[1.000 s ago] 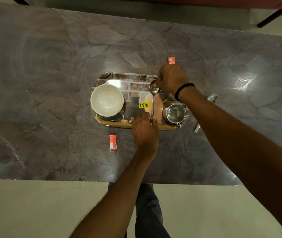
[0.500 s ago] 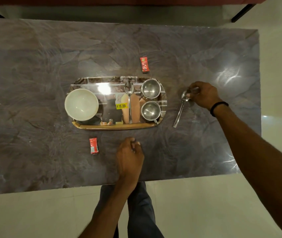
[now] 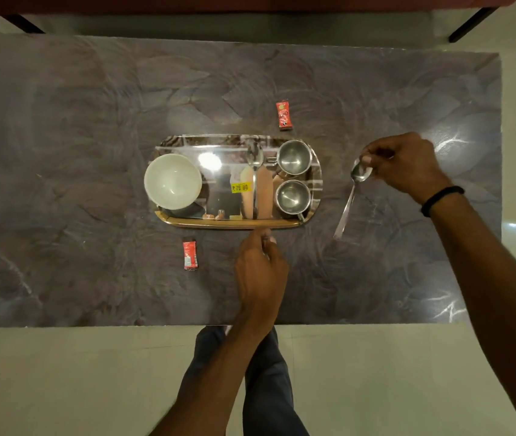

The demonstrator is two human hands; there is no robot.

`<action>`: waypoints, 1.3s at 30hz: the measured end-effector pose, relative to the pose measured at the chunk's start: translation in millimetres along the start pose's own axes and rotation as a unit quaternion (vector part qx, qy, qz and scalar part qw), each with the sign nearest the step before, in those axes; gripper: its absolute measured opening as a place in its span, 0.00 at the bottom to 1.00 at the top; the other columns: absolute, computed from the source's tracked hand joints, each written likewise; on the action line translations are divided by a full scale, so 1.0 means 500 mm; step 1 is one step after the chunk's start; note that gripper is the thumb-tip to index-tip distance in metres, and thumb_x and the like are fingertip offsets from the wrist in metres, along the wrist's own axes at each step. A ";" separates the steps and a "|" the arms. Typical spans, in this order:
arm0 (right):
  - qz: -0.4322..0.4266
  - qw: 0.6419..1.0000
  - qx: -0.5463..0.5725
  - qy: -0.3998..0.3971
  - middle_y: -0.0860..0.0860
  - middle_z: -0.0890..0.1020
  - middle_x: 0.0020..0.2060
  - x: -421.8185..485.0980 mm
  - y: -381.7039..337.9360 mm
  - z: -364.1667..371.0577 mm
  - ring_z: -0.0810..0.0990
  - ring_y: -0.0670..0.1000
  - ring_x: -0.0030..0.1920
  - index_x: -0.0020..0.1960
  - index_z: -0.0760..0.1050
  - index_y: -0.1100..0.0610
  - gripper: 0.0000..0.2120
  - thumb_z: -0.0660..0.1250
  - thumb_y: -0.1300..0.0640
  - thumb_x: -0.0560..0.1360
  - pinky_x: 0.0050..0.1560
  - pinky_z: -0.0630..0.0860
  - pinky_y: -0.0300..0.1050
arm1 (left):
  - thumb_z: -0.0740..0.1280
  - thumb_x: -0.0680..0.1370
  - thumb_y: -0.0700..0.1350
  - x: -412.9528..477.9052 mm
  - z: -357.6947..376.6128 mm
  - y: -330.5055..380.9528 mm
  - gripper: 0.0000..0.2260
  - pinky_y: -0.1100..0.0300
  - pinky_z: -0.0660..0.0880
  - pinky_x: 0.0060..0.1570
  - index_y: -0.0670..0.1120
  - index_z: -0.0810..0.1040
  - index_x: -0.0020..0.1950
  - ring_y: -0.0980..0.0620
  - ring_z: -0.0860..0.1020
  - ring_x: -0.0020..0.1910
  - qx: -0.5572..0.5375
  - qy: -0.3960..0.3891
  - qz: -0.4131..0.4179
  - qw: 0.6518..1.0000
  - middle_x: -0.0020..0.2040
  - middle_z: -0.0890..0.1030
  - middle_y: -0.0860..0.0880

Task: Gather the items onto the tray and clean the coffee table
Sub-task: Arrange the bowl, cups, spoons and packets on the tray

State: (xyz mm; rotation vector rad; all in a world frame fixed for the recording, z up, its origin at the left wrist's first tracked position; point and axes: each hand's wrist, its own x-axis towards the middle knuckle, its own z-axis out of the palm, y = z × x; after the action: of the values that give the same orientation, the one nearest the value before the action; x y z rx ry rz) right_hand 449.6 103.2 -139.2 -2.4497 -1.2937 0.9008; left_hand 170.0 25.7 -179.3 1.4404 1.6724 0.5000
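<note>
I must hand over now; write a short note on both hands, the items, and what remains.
Right hand: fingertips pinch the bowl of the loose spoon, which lies on the table right of the tray.
Left hand: empty, at the tray's near edge.
Done: white bowl, two steel cups and one spoon are on the tray.
Left: the loose spoon, the far sachet, the near sachet, then wiping.

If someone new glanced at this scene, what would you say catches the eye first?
The shiny tray at the middle of the marble coffee table stands out, with a white bowl at one end, two steel cups at the other and a spoon between them. Next comes the right hand, pinching the bowl of a second spoon beside the tray. Two red sachets lie loose on the table.
</note>
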 end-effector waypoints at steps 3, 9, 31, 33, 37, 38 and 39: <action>-0.054 0.998 0.029 -0.007 0.52 0.84 0.47 -0.005 -0.101 -0.009 0.82 0.42 0.41 0.56 0.84 0.59 0.09 0.73 0.58 0.77 0.48 0.79 0.36 | 0.60 0.83 0.50 0.026 -0.046 0.021 0.09 0.66 0.74 0.42 0.48 0.78 0.52 0.57 0.78 0.41 -0.027 0.034 -0.002 0.999 0.42 0.80 0.52; -0.160 0.985 0.002 -0.060 0.50 0.84 0.44 0.051 -0.309 0.121 0.80 0.46 0.44 0.52 0.85 0.58 0.06 0.71 0.59 0.77 0.44 0.76 0.34 | 0.62 0.82 0.53 0.109 -0.117 0.019 0.11 0.64 0.75 0.39 0.49 0.81 0.49 0.59 0.79 0.41 -0.055 0.049 0.012 0.997 0.41 0.82 0.54; -0.118 0.990 -0.013 -0.073 0.55 0.86 0.41 0.162 -0.367 0.380 0.82 0.46 0.38 0.43 0.83 0.62 0.03 0.75 0.62 0.74 0.45 0.82 0.43 | 0.75 0.74 0.42 0.206 -0.059 -0.110 0.08 0.57 0.78 0.37 0.39 0.82 0.49 0.48 0.81 0.39 0.216 0.056 0.016 0.975 0.42 0.83 0.42; -0.115 0.990 -0.015 -0.080 0.54 0.86 0.40 0.162 -0.365 0.380 0.78 0.39 0.33 0.43 0.83 0.62 0.03 0.74 0.62 0.75 0.37 0.76 0.29 | 0.74 0.74 0.42 0.206 -0.059 -0.110 0.08 0.57 0.78 0.38 0.39 0.82 0.50 0.47 0.81 0.40 0.211 0.055 0.024 0.976 0.42 0.83 0.42; -0.116 0.989 -0.029 -0.087 0.52 0.84 0.38 0.147 -0.365 0.351 0.77 0.42 0.34 0.44 0.82 0.61 0.09 0.76 0.54 0.74 0.32 0.67 0.28 | 0.70 0.78 0.44 0.202 -0.066 -0.106 0.08 0.56 0.77 0.40 0.40 0.81 0.52 0.47 0.81 0.43 0.202 0.053 0.021 0.978 0.45 0.82 0.42; -0.118 0.990 -0.027 -0.073 0.51 0.83 0.38 0.146 -0.361 0.335 0.78 0.44 0.36 0.44 0.82 0.60 0.10 0.75 0.53 0.74 0.33 0.68 0.29 | 0.69 0.78 0.44 0.197 -0.070 -0.104 0.08 0.58 0.76 0.40 0.41 0.81 0.53 0.47 0.80 0.43 0.197 0.053 0.018 0.979 0.45 0.82 0.43; -0.116 0.992 -0.018 -0.053 0.50 0.83 0.38 0.146 -0.356 0.315 0.78 0.45 0.37 0.44 0.81 0.60 0.10 0.74 0.52 0.75 0.34 0.69 0.29 | 0.68 0.79 0.45 0.190 -0.075 -0.103 0.08 0.59 0.74 0.40 0.42 0.81 0.53 0.48 0.80 0.43 0.190 0.054 0.018 0.980 0.45 0.82 0.44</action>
State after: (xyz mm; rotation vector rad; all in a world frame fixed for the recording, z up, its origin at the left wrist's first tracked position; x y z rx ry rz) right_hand 265.1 253.5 -211.1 -2.2435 -1.6047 0.9618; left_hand 111.5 110.2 -229.3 1.7453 1.9045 0.2895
